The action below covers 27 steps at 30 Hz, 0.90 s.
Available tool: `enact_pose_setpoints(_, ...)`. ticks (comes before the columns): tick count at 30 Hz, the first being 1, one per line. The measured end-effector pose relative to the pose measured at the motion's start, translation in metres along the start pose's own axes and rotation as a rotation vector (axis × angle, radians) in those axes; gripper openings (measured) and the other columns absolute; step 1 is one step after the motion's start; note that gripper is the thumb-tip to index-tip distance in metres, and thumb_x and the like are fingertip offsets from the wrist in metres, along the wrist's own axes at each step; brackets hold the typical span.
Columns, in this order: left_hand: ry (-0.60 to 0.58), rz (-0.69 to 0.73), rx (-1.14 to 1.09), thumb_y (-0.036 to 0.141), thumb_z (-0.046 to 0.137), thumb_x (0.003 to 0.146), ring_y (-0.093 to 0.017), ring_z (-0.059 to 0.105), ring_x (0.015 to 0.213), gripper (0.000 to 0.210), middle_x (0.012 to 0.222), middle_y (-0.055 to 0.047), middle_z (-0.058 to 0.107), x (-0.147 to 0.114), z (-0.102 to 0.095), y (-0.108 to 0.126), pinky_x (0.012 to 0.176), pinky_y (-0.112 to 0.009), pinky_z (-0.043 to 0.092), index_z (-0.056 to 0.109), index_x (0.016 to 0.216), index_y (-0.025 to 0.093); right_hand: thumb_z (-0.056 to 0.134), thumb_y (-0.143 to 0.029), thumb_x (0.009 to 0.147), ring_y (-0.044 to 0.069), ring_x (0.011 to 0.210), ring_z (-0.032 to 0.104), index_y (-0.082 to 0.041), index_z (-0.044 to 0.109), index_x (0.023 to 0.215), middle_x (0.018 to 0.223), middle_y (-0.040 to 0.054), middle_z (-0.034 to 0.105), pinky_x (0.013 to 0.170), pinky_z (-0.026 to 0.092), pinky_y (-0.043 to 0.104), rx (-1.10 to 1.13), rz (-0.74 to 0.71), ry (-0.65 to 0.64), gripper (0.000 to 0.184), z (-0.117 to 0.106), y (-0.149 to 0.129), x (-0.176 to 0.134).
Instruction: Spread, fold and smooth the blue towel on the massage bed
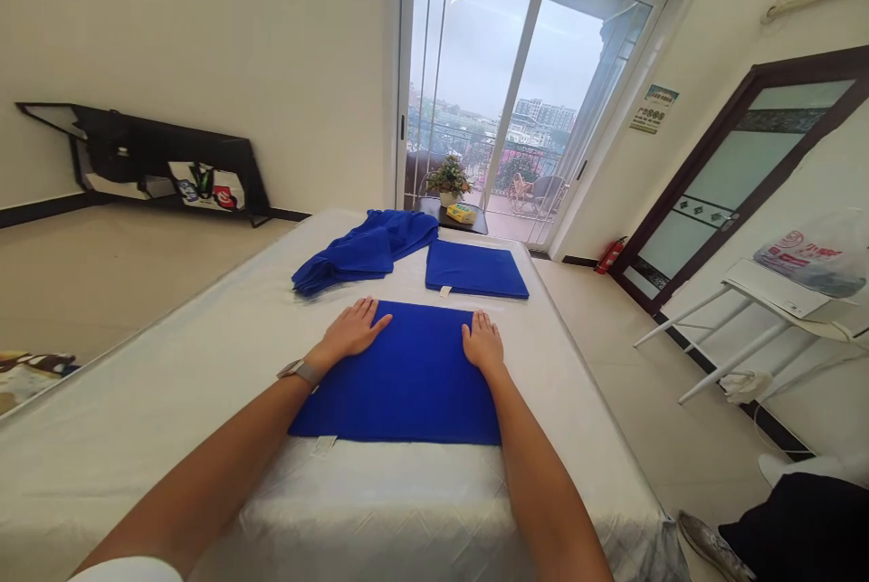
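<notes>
A blue folded cloth lies flat in front of me on the white-covered bed or table, a small white tag showing at its near left edge. My left hand rests on its far left corner with the fingers stretched out; a watch is on that wrist. On the far right corner lies my right hand, fingers flat and pointing away from me. Behind it on the right sits a second blue folded cloth, neatly squared, also tagged. To the left of that one, a loose heap of blue cloth is bunched up.
Past the far end stand a dark side table with a potted plant and a yellow tissue box. At right are a white table with a plastic bag, and a person's shoe and dark trouser leg. A black rack leans along the left wall.
</notes>
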<state>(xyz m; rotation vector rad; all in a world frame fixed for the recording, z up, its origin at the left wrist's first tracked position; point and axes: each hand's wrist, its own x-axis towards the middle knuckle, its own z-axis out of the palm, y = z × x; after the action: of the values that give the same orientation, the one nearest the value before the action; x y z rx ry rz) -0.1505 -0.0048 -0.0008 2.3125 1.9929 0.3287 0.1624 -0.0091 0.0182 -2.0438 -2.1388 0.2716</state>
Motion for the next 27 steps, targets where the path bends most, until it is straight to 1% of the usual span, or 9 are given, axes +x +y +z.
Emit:
enact_pose_setpoints(3,0.004,-0.048,-0.011,0.070,0.009,0.094,-0.033,0.022,0.152,0.093,0.163,-0.022,0.024,-0.013,-0.004,-0.018,0.121,-0.048,0.021,0.026,0.156,0.002,0.016,-0.043,0.104,0.018,0.154,0.011,-0.006,0.018,0.160,0.167,0.0081,0.016,0.123,0.006,0.035,-0.019,-0.001,0.008,0.067,0.000,0.000,0.000)
enact_pose_setpoints(7,0.021,-0.057,-0.021,0.073,0.009,0.093,-0.033,0.021,0.152,0.096,0.163,-0.023,0.024,-0.017,-0.003,-0.016,0.122,-0.049,0.020,0.026,0.155,0.002,0.018,-0.041,0.104,0.019,0.153,0.014,-0.006,0.020,0.159,0.166,0.0091,0.019,0.123,0.010,0.036,-0.053,0.003,0.021,0.066,-0.003,-0.003,-0.003)
enact_pose_setpoints(10,0.029,-0.066,-0.025,0.073,0.009,0.093,-0.031,0.022,0.152,0.095,0.163,-0.021,0.026,-0.016,-0.002,-0.014,0.122,-0.048,0.019,0.028,0.155,0.003,0.025,-0.035,0.103,0.021,0.153,0.015,-0.008,0.023,0.159,0.166,0.0087,0.018,0.123,0.012,0.038,-0.099,-0.005,0.128,0.063,-0.008,-0.008,-0.009)
enact_pose_setpoints(13,0.055,-0.059,-0.019,0.072,0.009,0.094,-0.031,0.023,0.152,0.094,0.163,-0.020,0.026,-0.016,-0.001,-0.016,0.123,-0.047,0.020,0.029,0.155,0.003,0.029,-0.026,0.101,0.022,0.153,0.016,-0.008,0.032,0.157,0.164,0.0102,0.025,0.124,0.007,0.041,-0.178,-0.111,0.220,0.059,-0.018,-0.013,-0.022)
enact_pose_setpoints(15,0.076,-0.048,-0.011,0.070,0.010,0.095,-0.030,0.025,0.152,0.092,0.162,-0.020,0.029,-0.015,0.002,-0.018,0.122,-0.046,0.021,0.030,0.155,0.004,0.029,-0.025,0.101,0.023,0.152,0.020,-0.007,0.039,0.153,0.161,0.0116,0.032,0.124,0.007,0.042,-0.202,-0.174,0.209,0.056,-0.023,-0.015,-0.039)
enact_pose_setpoints(18,0.090,-0.046,-0.005,0.069,0.011,0.095,-0.029,0.026,0.151,0.090,0.161,-0.020,0.031,-0.013,0.007,-0.020,0.122,-0.046,0.021,0.032,0.154,0.004,0.027,-0.031,0.103,0.025,0.151,0.026,-0.008,0.042,0.152,0.160,0.0120,0.035,0.123,0.015,0.044,-0.165,-0.179,0.149,0.056,-0.026,-0.014,-0.078)
enact_pose_setpoints(23,0.097,-0.038,0.003,0.067,0.014,0.095,-0.031,0.029,0.150,0.089,0.160,-0.021,0.034,-0.012,0.010,-0.022,0.121,-0.048,0.025,0.035,0.152,0.002,0.022,-0.045,0.105,0.024,0.152,0.021,-0.010,0.030,0.157,0.163,0.0092,0.024,0.123,0.020,0.043,-0.036,-0.166,0.040,0.063,-0.015,-0.007,-0.150)
enact_pose_setpoints(25,0.149,-0.025,0.039,0.067,0.015,0.095,-0.032,0.032,0.149,0.089,0.158,-0.023,0.036,-0.014,0.006,-0.022,0.121,-0.049,0.025,0.037,0.150,0.000,0.021,-0.049,0.105,0.023,0.153,0.019,-0.010,0.026,0.158,0.164,0.0083,0.020,0.124,0.018,0.041,-0.004,-0.152,0.011,0.066,-0.012,-0.006,-0.167)
enact_pose_setpoints(27,0.254,0.005,0.081,0.066,0.016,0.096,-0.034,0.032,0.148,0.090,0.157,-0.026,0.036,-0.017,-0.001,-0.018,0.121,-0.050,0.023,0.038,0.149,-0.003,0.021,-0.050,0.105,0.022,0.153,0.016,-0.010,0.023,0.159,0.165,0.0078,0.016,0.125,0.015,0.041,0.018,-0.145,-0.009,0.067,-0.011,-0.007,-0.175)
